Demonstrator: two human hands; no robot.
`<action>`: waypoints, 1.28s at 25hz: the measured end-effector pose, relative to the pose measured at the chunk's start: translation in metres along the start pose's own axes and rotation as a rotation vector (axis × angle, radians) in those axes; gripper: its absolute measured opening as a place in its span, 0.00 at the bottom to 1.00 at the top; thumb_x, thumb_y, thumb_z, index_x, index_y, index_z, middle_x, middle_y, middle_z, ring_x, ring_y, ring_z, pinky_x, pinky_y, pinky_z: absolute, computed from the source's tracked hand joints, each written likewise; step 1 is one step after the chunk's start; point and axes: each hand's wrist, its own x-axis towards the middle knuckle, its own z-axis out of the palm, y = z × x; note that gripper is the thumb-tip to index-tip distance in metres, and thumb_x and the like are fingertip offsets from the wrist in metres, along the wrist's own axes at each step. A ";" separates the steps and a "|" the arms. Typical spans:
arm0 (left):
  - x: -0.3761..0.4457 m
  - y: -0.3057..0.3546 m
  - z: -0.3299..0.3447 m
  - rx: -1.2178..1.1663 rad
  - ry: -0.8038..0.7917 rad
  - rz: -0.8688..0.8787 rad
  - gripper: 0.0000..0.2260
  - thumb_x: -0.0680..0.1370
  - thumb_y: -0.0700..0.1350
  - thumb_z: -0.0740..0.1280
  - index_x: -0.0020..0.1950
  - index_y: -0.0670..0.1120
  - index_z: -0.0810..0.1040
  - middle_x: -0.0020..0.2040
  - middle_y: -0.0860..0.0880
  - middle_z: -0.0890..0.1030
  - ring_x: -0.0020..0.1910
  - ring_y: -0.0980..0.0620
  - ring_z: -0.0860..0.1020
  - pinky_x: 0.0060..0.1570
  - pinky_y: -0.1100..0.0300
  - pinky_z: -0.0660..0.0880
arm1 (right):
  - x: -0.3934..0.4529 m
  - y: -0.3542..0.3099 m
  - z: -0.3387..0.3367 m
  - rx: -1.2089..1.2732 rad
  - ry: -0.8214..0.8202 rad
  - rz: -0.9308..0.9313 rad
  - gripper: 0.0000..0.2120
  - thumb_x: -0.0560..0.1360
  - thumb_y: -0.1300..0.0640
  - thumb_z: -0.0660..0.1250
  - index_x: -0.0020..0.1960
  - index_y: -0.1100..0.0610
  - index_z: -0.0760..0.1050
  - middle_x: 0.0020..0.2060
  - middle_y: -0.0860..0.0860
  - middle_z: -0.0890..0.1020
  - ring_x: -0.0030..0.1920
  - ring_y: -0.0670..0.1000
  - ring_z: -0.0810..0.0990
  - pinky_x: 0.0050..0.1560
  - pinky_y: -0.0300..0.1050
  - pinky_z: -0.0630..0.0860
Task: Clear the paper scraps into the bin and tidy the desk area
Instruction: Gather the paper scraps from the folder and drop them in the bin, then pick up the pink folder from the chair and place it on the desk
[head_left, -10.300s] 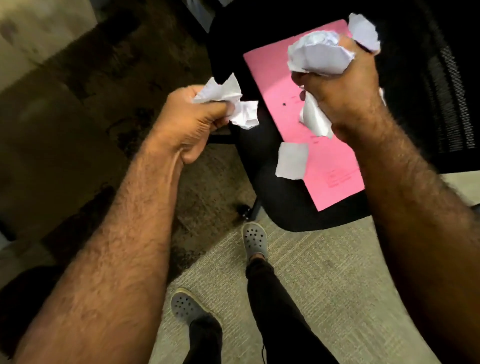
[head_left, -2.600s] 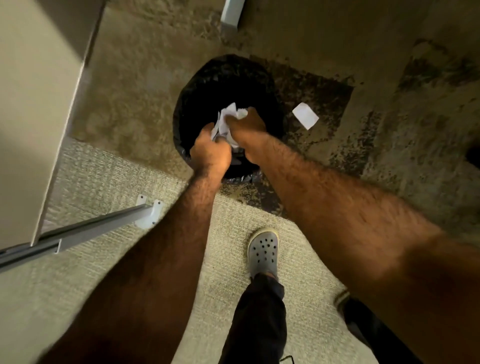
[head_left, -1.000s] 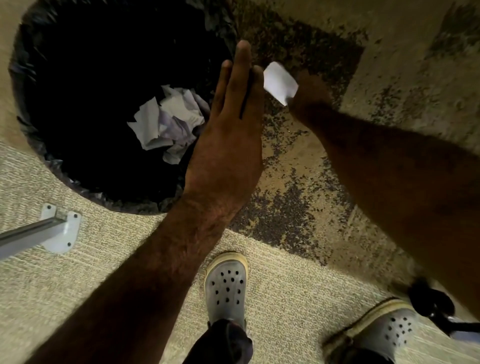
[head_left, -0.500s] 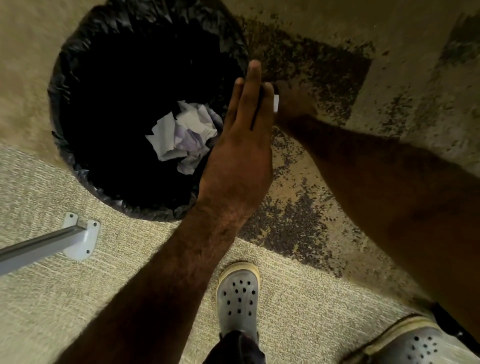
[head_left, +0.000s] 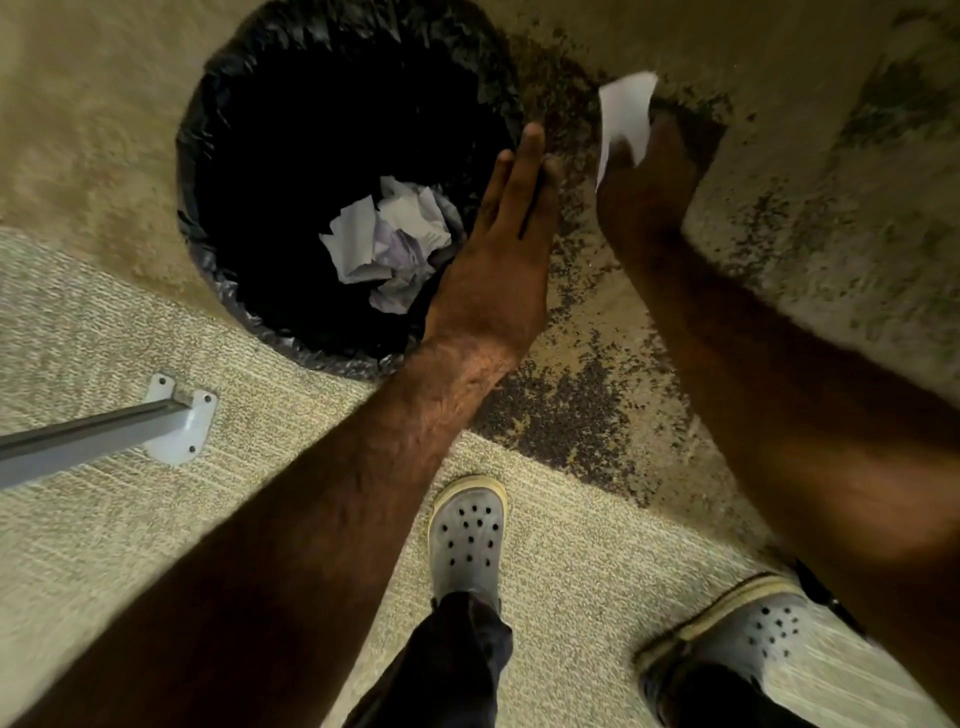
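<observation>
A round bin (head_left: 218, 145) lined with a black bag stands on the floor at top centre. Crumpled white paper scraps (head_left: 389, 244) lie at its bottom. My left hand (head_left: 498, 249) hovers flat over the bin's right rim, fingers straight and together, holding nothing. My right hand (head_left: 644, 192) is to the right of the bin, above the dark carpet patch. It pinches a flat white paper scrap (head_left: 626, 111) that sticks up from its fingers.
A grey metal desk leg with a screwed foot plate (head_left: 182, 421) rests on the pale carpet at left. My two grey clogs (head_left: 467, 530) (head_left: 727, 629) stand on the carpet below. Dark mottled carpet patches lie right of the bin.
Both hands dropped their crumpled scraps into the bin. My right hand then reached to the loose scrap on the floor beside the bin, took hold of it and lifted it.
</observation>
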 end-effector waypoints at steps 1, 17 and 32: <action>-0.001 0.000 -0.002 -0.001 -0.023 -0.004 0.31 0.76 0.31 0.57 0.78 0.39 0.51 0.80 0.42 0.49 0.79 0.44 0.49 0.58 0.54 0.76 | 0.000 -0.015 -0.013 0.012 0.085 -0.063 0.23 0.81 0.56 0.59 0.73 0.64 0.62 0.71 0.59 0.70 0.71 0.55 0.68 0.63 0.32 0.62; -0.157 -0.003 -0.113 0.061 -0.179 -0.288 0.31 0.80 0.53 0.57 0.78 0.42 0.50 0.80 0.45 0.45 0.79 0.47 0.49 0.75 0.50 0.57 | -0.124 -0.139 -0.058 -0.090 -0.361 -0.182 0.30 0.76 0.43 0.66 0.71 0.59 0.65 0.67 0.59 0.72 0.65 0.58 0.72 0.62 0.49 0.72; -0.129 0.161 -0.238 -0.038 -0.203 -0.128 0.26 0.81 0.53 0.56 0.76 0.43 0.60 0.79 0.46 0.58 0.78 0.49 0.54 0.75 0.55 0.53 | -0.213 -0.123 -0.293 -0.185 -0.362 -0.115 0.21 0.77 0.38 0.59 0.55 0.54 0.77 0.51 0.53 0.82 0.53 0.54 0.80 0.54 0.51 0.77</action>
